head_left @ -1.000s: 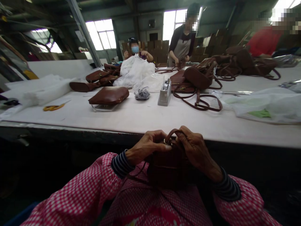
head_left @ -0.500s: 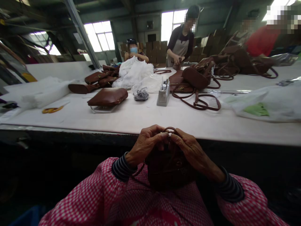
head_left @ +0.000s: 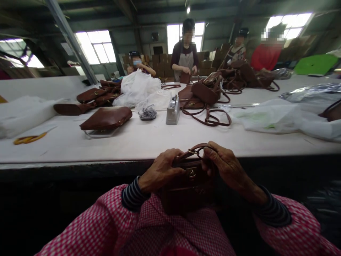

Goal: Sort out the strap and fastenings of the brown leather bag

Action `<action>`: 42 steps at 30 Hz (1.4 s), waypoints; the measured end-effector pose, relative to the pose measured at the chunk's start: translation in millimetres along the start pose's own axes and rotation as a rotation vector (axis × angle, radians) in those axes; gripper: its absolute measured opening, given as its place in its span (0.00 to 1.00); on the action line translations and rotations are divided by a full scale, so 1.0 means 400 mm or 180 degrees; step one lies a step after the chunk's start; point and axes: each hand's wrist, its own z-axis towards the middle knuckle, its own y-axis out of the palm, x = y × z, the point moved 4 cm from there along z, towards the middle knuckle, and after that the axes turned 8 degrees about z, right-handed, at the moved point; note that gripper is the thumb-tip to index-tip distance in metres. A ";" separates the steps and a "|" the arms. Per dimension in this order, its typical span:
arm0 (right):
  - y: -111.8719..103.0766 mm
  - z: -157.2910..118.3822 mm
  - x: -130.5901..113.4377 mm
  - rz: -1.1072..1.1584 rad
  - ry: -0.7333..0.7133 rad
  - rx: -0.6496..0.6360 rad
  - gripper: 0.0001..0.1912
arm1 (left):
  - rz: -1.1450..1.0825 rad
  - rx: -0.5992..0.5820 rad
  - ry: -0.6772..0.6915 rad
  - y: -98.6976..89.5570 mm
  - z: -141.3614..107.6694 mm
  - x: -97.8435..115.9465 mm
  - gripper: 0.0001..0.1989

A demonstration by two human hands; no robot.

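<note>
A dark brown handbag (head_left: 183, 195) with a metal clasp on its front rests upright against my lap, below the table's front edge. My left hand (head_left: 162, 170) grips the bag's upper left corner, thumb over the front. Between thumb and fingers, my right hand (head_left: 223, 163) pinches the bag's handle strap (head_left: 201, 145) at the upper right. A metal ring shows on the strap between the two hands. The bag's lower part is in shadow.
On the white table (head_left: 149, 142) stand a grey tape dispenser (head_left: 173, 112), a brown bag (head_left: 106, 119) on a support, yellow-handled scissors (head_left: 30, 138), plastic wrapping (head_left: 140, 87) and piled brown bags (head_left: 205, 92). Several people are across the table.
My hands have moved apart from the pinch at the handle's ring; the left now holds the bag's corner. The clasp has come into sight. The view has turned to the right.
</note>
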 end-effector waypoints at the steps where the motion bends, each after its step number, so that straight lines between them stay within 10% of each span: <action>1: -0.017 -0.003 -0.004 -0.0096 -0.0009 0.0046 0.20 | 0.0170 0.0019 0.0013 -0.002 0.001 0.001 0.18; 9: -0.138 0.011 0.063 -0.0365 0.0080 0.0227 0.24 | -0.0334 -0.0773 -0.0569 -0.012 -0.018 -0.024 0.12; 22: -0.183 0.027 0.124 -0.0163 -0.0041 0.0843 0.24 | -0.0146 -0.0340 -0.1309 -0.118 -0.196 -0.143 0.09; 27: -0.155 0.008 0.141 -0.0532 -0.0007 0.0903 0.24 | -0.2530 0.1207 -0.1426 -0.125 -0.329 -0.240 0.10; 31: -0.142 -0.001 0.151 -0.0724 -0.0014 0.1053 0.25 | -0.3952 0.2252 -0.1151 -0.065 -0.346 -0.263 0.22; 42: -0.126 -0.016 0.157 -0.0548 0.0037 0.1459 0.25 | -0.4139 0.1888 -0.1209 0.157 -0.319 -0.267 0.24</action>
